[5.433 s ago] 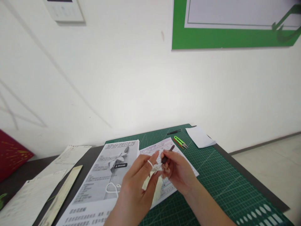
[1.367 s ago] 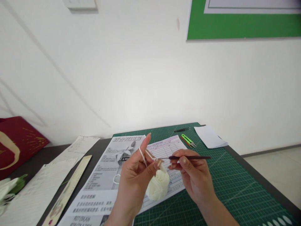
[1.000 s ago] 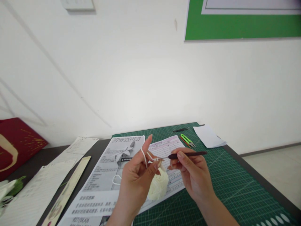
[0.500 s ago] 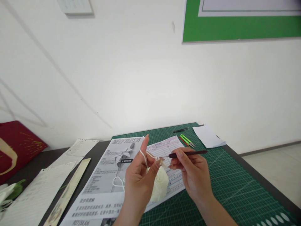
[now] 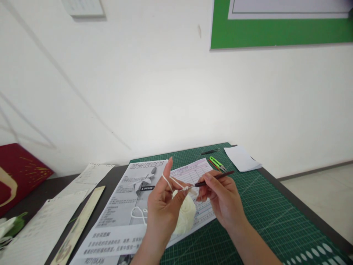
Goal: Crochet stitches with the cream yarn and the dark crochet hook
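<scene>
My left hand (image 5: 164, 208) pinches a small piece of cream crochet work (image 5: 186, 188) between thumb and fingers. Its index finger points up, with the cream yarn (image 5: 167, 181) looped over it. In my right hand (image 5: 222, 195) is a crochet hook (image 5: 211, 179) with a dark handle, held like a pen. The hook's thin metal shaft reaches left into the stitches at my left fingertips. Behind and below the hands sits a ball of cream yarn (image 5: 186, 217), partly hidden by my left hand. A loose strand curls out to the left of that hand.
Printed pattern sheet (image 5: 110, 209) and lined form (image 5: 190, 170) lie under the hands on a green cutting mat (image 5: 264, 221). Green thread snips (image 5: 216, 162), dark tweezers (image 5: 210, 151) and white paper (image 5: 242, 159) lie beyond. At left are a ruler (image 5: 79, 226), handwritten sheets (image 5: 46, 224) and a red bag (image 5: 22, 173).
The hook has moved left and its handle tilts more, the shaft now passing through the stitches by my left fingertips. My right hand has come slightly closer to the left. The view has shifted slightly.
</scene>
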The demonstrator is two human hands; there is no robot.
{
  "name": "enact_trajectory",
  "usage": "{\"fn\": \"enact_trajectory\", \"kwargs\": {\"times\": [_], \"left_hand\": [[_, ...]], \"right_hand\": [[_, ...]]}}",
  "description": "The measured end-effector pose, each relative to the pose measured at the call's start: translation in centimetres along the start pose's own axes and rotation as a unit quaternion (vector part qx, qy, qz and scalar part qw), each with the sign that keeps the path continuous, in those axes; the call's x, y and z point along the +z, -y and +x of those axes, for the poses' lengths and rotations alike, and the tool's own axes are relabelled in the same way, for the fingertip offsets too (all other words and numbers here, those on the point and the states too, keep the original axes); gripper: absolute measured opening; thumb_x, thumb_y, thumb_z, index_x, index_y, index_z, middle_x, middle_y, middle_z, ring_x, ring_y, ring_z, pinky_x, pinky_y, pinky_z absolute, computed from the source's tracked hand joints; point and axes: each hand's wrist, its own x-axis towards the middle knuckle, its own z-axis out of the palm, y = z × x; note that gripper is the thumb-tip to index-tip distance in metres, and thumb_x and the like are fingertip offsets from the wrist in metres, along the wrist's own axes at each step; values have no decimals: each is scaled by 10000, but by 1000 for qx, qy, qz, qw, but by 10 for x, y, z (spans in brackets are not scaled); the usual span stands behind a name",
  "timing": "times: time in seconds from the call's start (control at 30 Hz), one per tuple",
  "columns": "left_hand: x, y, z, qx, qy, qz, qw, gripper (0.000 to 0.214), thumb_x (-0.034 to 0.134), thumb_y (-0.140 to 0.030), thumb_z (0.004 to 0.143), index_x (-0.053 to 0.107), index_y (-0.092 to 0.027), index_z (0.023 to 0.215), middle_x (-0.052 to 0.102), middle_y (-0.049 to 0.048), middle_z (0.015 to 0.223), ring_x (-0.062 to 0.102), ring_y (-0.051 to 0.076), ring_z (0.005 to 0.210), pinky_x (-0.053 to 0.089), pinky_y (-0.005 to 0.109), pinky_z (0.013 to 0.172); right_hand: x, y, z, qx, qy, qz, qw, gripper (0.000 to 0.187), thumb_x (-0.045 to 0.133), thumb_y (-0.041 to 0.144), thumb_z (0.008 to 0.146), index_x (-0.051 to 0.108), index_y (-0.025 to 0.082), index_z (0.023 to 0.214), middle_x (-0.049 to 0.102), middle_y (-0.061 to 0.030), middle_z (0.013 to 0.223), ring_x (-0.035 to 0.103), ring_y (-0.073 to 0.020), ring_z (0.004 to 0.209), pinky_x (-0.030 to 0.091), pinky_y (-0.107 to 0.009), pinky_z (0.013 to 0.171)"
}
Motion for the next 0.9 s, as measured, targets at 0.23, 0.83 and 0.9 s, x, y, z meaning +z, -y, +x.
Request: {"fn": "enact_trajectory", "kwargs": {"times": [0.23, 0.83, 0.9], "left_hand": [[3, -1, -1, 14, 4, 3, 1000, 697, 754, -205, 674, 499, -263, 1320, 580, -36, 627, 558, 131, 625, 476, 260, 637], [2, -3, 0, -49, 41, -57, 996, 786, 734, -186, 701, 377, -285, 1394, 563, -56, 609, 546, 111, 579, 437, 233, 580], [2, -4, 1, -51, 46, -55, 996, 785, 736, -197, 698, 381, -280, 1393, 561, -55, 610, 542, 113, 563, 430, 234, 558]], "right_hand": [[0, -2, -2, -19, -12, 5, 1000, 171, 738, 293, 731, 710, 134, 677, 680, -13, 517, 604, -94, 421, 533, -174, 441], [-4, -4, -1, -52, 35, -31, 998, 140, 705, 270, 769, 730, 136, 734, 687, -23, 578, 613, -104, 483, 533, -196, 470], [-3, -5, -1, -42, 35, -20, 998, 142, 710, 270, 764, 728, 134, 727, 681, -21, 571, 604, -101, 472, 529, -193, 457]]}}
